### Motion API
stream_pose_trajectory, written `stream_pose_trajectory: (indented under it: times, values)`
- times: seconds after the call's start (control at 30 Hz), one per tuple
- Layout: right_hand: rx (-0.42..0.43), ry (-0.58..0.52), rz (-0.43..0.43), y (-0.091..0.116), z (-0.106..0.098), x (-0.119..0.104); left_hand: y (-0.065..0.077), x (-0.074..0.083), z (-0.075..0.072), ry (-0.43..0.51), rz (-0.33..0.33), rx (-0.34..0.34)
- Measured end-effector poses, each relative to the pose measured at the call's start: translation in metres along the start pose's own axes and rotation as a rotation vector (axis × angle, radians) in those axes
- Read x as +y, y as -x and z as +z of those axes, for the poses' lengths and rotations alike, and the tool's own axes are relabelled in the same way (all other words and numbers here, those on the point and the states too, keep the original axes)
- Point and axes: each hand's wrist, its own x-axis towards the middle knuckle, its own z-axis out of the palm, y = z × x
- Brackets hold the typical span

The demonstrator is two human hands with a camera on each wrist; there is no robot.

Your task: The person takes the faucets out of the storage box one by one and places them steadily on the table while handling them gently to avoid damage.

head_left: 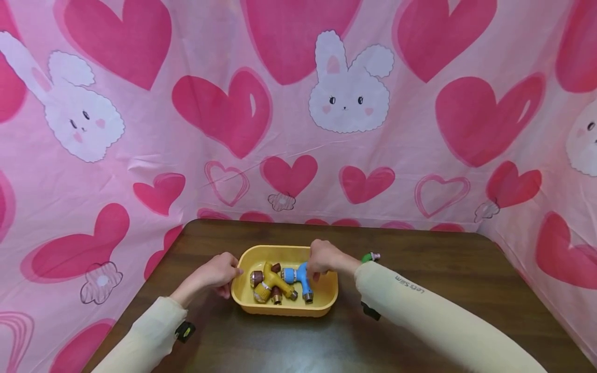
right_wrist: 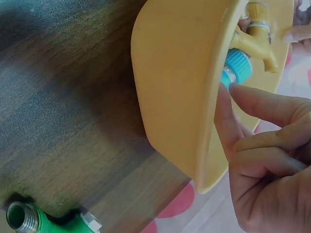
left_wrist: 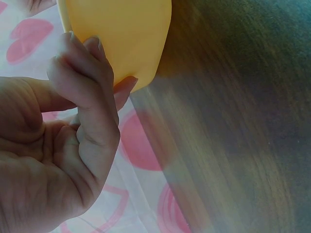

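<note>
A yellow plastic tub (head_left: 284, 310) holds several Y-shaped hose splitters. My left hand (head_left: 221, 272) grips its left end, the thumb over the rim and the other fingers along the outside wall, as the left wrist view (left_wrist: 82, 121) also shows. Reaching in over the right side, my right hand (head_left: 323, 259) pinches a blue splitter (head_left: 305, 282) between thumb and index finger; the right wrist view shows the fingertips right at its blue body (right_wrist: 238, 67). Left of it lies a yellow splitter (head_left: 275, 282), partly covering brown pieces (head_left: 256, 278).
A green hose fitting (head_left: 370, 257) with metal threaded ends lies on the dark wooden table (head_left: 420, 269), right of the tub and partly behind my right forearm. Pink cloth (head_left: 289, 124) with hearts and rabbits hangs around the table's back and sides.
</note>
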Motion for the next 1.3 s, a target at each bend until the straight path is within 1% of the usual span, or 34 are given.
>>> stream_pose_trajectory:
  times: [0.07, 0.27, 0.37, 0.63, 0.87, 1.1, 1.3]
  values:
    - [-0.005, 0.000, 0.004, -0.001, 0.002, 0.001, 0.000, 0.000, 0.000, -0.001, 0.003, -0.003]
    - [-0.048, 0.051, 0.052, -0.006, 0.008, 0.000, 0.000, -0.001, -0.001, 0.001, -0.005, -0.008]
    - [-0.065, 0.069, 0.057, -0.007, 0.011, -0.001, 0.000, 0.000, -0.001, 0.002, -0.002, -0.008]
    - [-0.051, 0.045, 0.085, -0.007, 0.013, -0.003, -0.001, 0.000, 0.000, -0.002, -0.002, -0.006]
    - [-0.076, 0.039, 0.103, -0.005, 0.014, -0.005, -0.002, 0.000, 0.000, -0.010, -0.022, 0.000]
    - [-0.059, 0.048, 0.132, -0.008, 0.018, -0.004, -0.002, 0.001, -0.001, -0.015, 0.000, -0.005]
    - [-0.040, 0.064, 0.126, -0.010, 0.021, -0.004, -0.001, 0.001, -0.001, -0.013, 0.001, -0.005]
